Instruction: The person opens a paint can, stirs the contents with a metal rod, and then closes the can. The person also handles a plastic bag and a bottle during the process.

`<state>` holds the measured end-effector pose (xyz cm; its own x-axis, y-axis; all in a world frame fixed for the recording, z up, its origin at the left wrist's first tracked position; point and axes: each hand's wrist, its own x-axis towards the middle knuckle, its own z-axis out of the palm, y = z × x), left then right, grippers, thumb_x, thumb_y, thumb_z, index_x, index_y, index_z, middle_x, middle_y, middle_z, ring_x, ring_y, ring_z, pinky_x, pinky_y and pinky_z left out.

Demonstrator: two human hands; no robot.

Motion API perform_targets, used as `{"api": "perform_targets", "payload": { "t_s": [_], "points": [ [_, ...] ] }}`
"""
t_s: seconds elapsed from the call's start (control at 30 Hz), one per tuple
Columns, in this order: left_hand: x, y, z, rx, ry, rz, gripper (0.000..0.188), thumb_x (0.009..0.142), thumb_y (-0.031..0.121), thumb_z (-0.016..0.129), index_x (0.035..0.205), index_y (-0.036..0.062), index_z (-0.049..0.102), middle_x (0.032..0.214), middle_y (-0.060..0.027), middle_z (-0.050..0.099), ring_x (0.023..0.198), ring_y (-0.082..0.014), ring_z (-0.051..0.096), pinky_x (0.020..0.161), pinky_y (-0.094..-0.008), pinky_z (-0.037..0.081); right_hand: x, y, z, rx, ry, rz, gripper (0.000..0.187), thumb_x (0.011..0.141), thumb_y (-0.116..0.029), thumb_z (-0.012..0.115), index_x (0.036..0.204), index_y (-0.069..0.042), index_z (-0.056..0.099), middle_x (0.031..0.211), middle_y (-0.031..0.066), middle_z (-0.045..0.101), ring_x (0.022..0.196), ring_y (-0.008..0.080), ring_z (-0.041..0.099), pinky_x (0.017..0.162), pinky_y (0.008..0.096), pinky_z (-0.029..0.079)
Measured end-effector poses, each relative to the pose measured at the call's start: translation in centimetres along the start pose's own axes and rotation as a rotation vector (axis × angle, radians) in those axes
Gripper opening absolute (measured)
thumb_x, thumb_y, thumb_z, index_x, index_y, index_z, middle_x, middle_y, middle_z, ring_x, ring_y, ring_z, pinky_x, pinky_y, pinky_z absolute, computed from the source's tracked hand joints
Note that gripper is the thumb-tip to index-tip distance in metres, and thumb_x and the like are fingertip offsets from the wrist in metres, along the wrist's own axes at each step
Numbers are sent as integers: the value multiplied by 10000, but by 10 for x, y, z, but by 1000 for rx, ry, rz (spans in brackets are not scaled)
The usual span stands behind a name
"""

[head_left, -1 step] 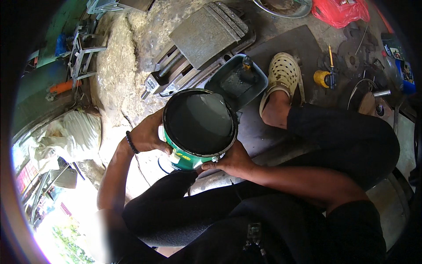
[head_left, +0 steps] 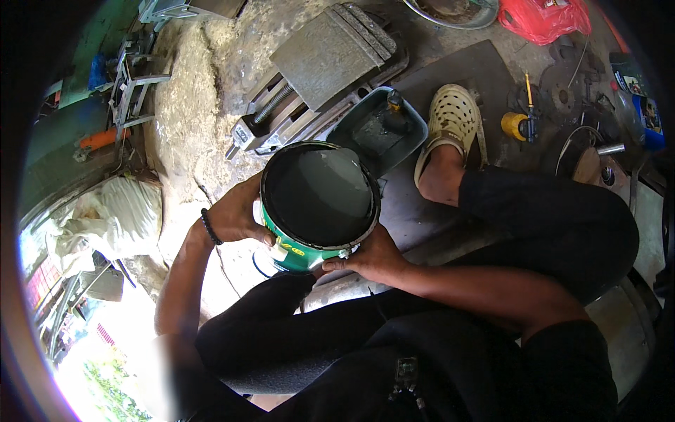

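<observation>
Between my two hands is a round green paint can [head_left: 295, 254], its lid off and dark grey paint [head_left: 316, 197] in it. Paint smears the rim, and a lighter grey patch shows on the surface at its far right. My left hand [head_left: 238, 214], below a black bead bracelet [head_left: 209, 226], wraps the left side of the can with the thumb towards me. My right hand [head_left: 373, 259] grips the can's near right side. Just beyond the can stands a grey-green plastic tub [head_left: 415, 141], with dark residue and a dark object with an orange part [head_left: 396, 105] inside.
A heavy metal machine vise [head_left: 316, 63] lies beyond the can, beside the tub. My foot in a beige clog [head_left: 453, 116] rests right of the tub. Further right are a yellow tool [head_left: 517, 125] and metal discs. A red plastic bag [head_left: 545, 20] lies at the far right.
</observation>
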<state>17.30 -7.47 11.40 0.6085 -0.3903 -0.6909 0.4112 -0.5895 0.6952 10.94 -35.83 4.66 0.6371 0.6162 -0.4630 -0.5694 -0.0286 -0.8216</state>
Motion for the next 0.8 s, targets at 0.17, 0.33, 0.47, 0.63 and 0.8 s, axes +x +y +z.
{"api": "perform_targets", "payload": {
  "t_s": [0.17, 0.33, 0.47, 0.63, 0.8],
  "points": [
    [13, 5, -10, 103, -24, 3, 1311, 392, 537, 906, 1465, 21, 356, 1376, -168, 548, 1295, -314, 496, 1110, -433, 364, 6, 3, -4, 50, 11, 13, 1215, 588, -308, 949, 1435, 25, 145, 1374, 235, 462, 1285, 341, 481, 1078, 413, 409],
    [17, 11, -9, 92, -16, -8, 1360, 413, 772, 820, 1452, 19, 368, 1400, -173, 523, 1310, -331, 470, 1109, -454, 359, 5, 3, -5, 268, -20, 141, 1230, 584, -318, 949, 1438, 27, 134, 1384, 240, 456, 1306, 351, 465, 1101, 410, 377],
    [20, 13, -10, 102, -2, -6, 1313, 391, 530, 935, 1463, 24, 370, 1376, -164, 554, 1294, -311, 505, 1115, -423, 361, 6, 7, -4, 164, 29, 74, 1229, 597, -311, 944, 1444, 17, 116, 1392, 242, 449, 1312, 355, 461, 1104, 415, 373],
    [22, 14, -11, 93, -11, 7, 1329, 406, 556, 924, 1481, 27, 348, 1411, -168, 524, 1330, -305, 473, 1133, -418, 339, 7, 13, -1, 111, 86, -19, 786, 698, -112, 877, 1305, 38, 400, 1176, 178, 626, 1078, 254, 626, 923, 376, 519],
    [23, 14, -12, 85, -7, 6, 1313, 426, 546, 927, 1482, 27, 345, 1419, -175, 514, 1338, -310, 464, 1139, -420, 331, 6, 13, 0, 79, 117, -36, 703, 711, -89, 872, 1270, 41, 466, 1141, 164, 659, 1057, 236, 649, 910, 368, 534]
  ]
}}
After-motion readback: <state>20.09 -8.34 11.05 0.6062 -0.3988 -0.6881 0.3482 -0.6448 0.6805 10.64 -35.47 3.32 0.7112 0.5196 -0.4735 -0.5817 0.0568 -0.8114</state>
